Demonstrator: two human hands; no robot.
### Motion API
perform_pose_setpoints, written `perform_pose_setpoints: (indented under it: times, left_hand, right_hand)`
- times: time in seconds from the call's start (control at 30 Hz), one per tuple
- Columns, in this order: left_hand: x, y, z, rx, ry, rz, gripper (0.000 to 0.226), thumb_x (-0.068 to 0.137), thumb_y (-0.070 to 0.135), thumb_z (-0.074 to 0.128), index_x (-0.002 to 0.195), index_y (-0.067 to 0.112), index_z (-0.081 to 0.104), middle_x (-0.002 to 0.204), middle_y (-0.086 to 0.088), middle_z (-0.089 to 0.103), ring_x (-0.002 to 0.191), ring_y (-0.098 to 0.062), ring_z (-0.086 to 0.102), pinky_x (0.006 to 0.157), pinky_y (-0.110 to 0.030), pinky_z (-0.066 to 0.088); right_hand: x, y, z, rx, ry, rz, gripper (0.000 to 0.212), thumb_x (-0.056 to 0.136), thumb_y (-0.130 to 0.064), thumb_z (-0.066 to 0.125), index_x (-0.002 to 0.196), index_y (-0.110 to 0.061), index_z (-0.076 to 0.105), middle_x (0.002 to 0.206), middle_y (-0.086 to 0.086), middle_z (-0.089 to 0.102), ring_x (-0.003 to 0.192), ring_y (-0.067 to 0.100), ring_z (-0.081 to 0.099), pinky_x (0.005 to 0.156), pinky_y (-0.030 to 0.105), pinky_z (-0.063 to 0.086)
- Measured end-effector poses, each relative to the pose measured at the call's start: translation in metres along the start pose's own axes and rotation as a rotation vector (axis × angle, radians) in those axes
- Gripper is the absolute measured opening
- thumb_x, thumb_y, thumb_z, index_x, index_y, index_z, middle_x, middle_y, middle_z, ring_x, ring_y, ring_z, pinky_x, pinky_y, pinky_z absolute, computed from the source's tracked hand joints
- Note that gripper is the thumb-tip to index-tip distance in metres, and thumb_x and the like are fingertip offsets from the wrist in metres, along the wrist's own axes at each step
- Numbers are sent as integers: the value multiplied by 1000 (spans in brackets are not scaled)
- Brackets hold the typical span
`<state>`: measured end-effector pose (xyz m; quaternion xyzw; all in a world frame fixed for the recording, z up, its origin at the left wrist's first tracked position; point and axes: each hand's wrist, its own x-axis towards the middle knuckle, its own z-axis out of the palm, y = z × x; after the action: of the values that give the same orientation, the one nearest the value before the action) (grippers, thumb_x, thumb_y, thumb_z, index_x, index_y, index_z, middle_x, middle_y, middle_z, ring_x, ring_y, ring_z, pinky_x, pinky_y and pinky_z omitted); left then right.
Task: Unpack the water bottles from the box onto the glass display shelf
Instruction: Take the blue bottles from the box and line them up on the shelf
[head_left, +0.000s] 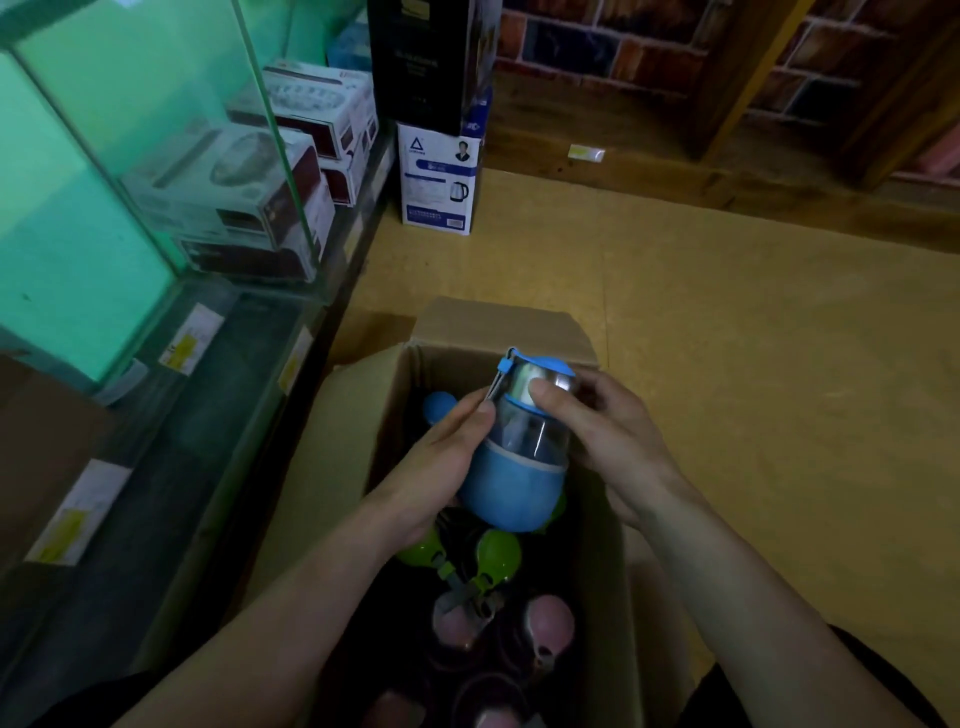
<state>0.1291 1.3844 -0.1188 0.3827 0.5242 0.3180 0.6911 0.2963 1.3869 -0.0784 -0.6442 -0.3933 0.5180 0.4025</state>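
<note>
I hold the blue bottle (519, 467) tilted over the open box (498, 322), its base just above the green bottles (498, 553) packed below. My left hand (441, 457) wraps the body from the side. My right hand (608, 431) pinches the metal band under the lid, thumb in front.

The clear middle looks slick. If one hand lets go before the other has a firm hold, I expect the bottle to slip and drop onto those packed below. The hold near the lid worries me most, since a loose lid could turn or come away.

The glass display shelf (218, 374) stands close on my left, so a hasty swing across could knock the bottle against the glass edge.
</note>
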Motion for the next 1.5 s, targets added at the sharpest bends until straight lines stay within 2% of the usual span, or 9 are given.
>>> perform_pose_setpoints:
  times: [0.07,0.27,0.4,0.53,0.67,0.9,1.03,1.23,1.5]
  left_hand:
    - [-3,1,2,-38,-9,-26,24,104,48,47,110,62,65,119,23,71,115,-5,66,100,-52,53]
    - [-17,6,0,-157,-10,-54,27,105,47,44,121,47,65,125,11,70,120,-19,65,82,-53,60]
    - [-27,4,0,-203,11,-93,34,105,53,39,117,45,69,125,7,71,116,-20,67,87,-58,58]
    - [-34,5,-3,-229,-2,-124,40,105,55,37,121,39,70,124,3,72,112,-22,70,85,-55,60]
    - [-39,12,-21,-211,-38,-117,32,104,44,45,127,36,66,127,4,71,119,-25,66,92,-62,54]
    - [-46,7,-33,-260,27,-121,32,100,38,53,129,44,64,129,4,70,119,-29,65,89,-56,58]
    - [-51,4,-26,-339,68,-130,30,102,38,51,127,44,66,130,5,69,120,-27,64,84,-50,60]
    - [-68,7,-13,-358,129,-191,31,104,43,46,129,44,64,132,6,67,123,-28,62,97,-56,54]
    - [-111,33,3,-387,169,-244,35,106,42,39,129,38,65,129,2,70,117,-24,67,90,-50,58]
  right_hand:
    - [-4,0,-1,61,-23,25,36,84,-39,81,116,-26,71,107,-10,77,95,3,74,80,26,55]
    - [-25,4,-3,58,-119,-24,36,89,-29,75,123,-19,71,115,-1,78,111,16,72,106,43,53]
    - [-49,14,-1,76,-275,58,66,79,-45,74,141,-47,52,124,-19,72,112,4,69,98,46,59]
    - [-51,12,0,105,-373,142,81,71,-51,79,142,-59,41,128,-21,66,115,13,69,82,48,64]
    - [-50,13,9,154,-393,133,75,72,-43,84,139,-48,51,123,-16,71,110,12,72,80,49,64]
    - [-39,24,14,206,-418,178,61,73,-37,81,131,-37,62,126,-7,72,116,18,70,89,53,61]
    - [-36,19,12,190,-453,195,59,75,-37,80,132,-37,63,126,-7,72,116,18,70,94,53,60]
    - [-48,9,20,243,-416,307,59,77,-34,84,133,-35,64,127,-3,72,118,22,70,100,58,55]
    - [-92,-15,25,251,-313,391,63,79,-32,80,138,-40,59,125,-9,73,112,16,72,95,48,60]
